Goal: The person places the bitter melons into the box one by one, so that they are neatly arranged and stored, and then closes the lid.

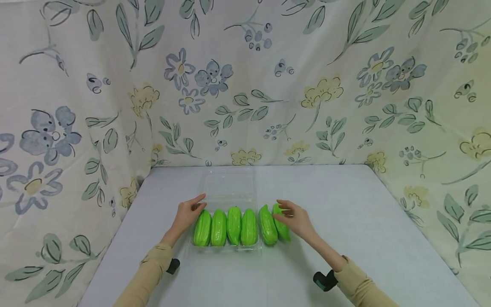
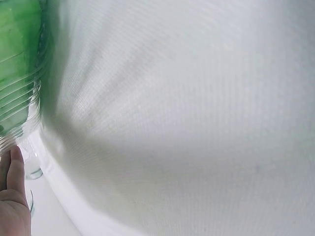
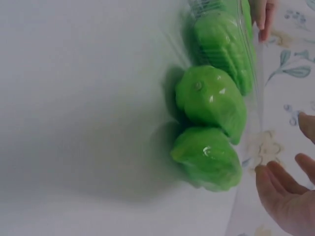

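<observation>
Hands, left (image 1: 188,213) and right (image 1: 294,218), loose-fingered beside green gourds (image 1: 241,225); clear tray (image 1: 229,184) barely discernible.

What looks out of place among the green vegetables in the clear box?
The rightmost green vegetable lies outside the clear box, on the table beside its right edge, while four sit upright in a neat row inside. The fifth one leans at the box's right edge. The right hand touches the stray one; the left hand rests on the box's left side.

Head view high over the table (image 1: 345,213); wrist views close, low, sharing green gourds (image 3: 211,98).
</observation>
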Action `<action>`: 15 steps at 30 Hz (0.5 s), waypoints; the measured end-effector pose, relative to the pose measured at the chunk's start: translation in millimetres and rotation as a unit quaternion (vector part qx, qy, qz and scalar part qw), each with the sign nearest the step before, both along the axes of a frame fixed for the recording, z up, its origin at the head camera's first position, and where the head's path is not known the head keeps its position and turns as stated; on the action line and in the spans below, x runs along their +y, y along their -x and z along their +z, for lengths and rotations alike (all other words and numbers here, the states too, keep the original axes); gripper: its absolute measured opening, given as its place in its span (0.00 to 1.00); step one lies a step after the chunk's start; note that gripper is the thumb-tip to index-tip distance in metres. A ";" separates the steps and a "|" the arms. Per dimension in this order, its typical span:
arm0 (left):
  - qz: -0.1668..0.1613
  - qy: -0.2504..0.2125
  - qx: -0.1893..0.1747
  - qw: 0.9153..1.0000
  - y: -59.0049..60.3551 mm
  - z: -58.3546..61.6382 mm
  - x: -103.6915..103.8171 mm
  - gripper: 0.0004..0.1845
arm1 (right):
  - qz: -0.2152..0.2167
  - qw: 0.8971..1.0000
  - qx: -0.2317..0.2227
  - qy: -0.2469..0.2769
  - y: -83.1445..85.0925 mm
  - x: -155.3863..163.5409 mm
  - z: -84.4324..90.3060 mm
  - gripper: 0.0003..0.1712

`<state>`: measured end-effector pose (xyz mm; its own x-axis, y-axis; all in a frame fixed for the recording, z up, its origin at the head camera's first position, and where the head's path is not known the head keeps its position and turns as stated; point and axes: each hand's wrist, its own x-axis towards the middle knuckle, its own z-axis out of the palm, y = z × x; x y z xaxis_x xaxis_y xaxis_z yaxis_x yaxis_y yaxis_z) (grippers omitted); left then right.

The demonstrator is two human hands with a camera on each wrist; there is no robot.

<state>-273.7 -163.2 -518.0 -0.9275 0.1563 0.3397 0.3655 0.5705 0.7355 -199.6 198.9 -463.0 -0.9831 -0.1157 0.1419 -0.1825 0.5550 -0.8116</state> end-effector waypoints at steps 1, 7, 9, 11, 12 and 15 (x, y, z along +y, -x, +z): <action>0.000 -0.001 0.000 1.000 -0.3 0.1 0.2 0.20 | -0.002 1.000 0.001 -0.003 0.6 1.5 0.3 0.27; -0.002 -0.004 0.001 1.000 -0.4 -0.3 0.5 0.20 | -0.021 1.000 -0.009 -0.021 5.9 11.1 -1.5 0.28; -0.002 -0.004 0.001 1.000 -0.5 -0.3 0.5 0.20 | -0.027 0.999 -0.014 -0.022 7.6 14.1 -2.3 0.29; -0.003 -0.002 0.002 1.000 -0.3 -0.5 0.7 0.20 | -0.030 0.999 -0.018 -0.021 9.2 16.7 -2.7 0.29; -0.002 -0.002 0.002 1.000 -0.4 -0.5 0.7 0.20 | -0.032 0.999 -0.020 -0.020 10.2 17.8 -3.1 0.29; 0.000 -0.002 -0.002 1.000 -0.7 0.2 1.0 0.20 | -0.034 0.999 -0.023 -0.020 12.9 20.0 -4.1 0.30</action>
<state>-272.9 -162.2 -517.8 -0.9287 0.1556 0.3365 0.3629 0.5677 0.7390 -212.6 218.9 -467.1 -0.9943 -0.0527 0.0931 -0.1061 0.5979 -0.7945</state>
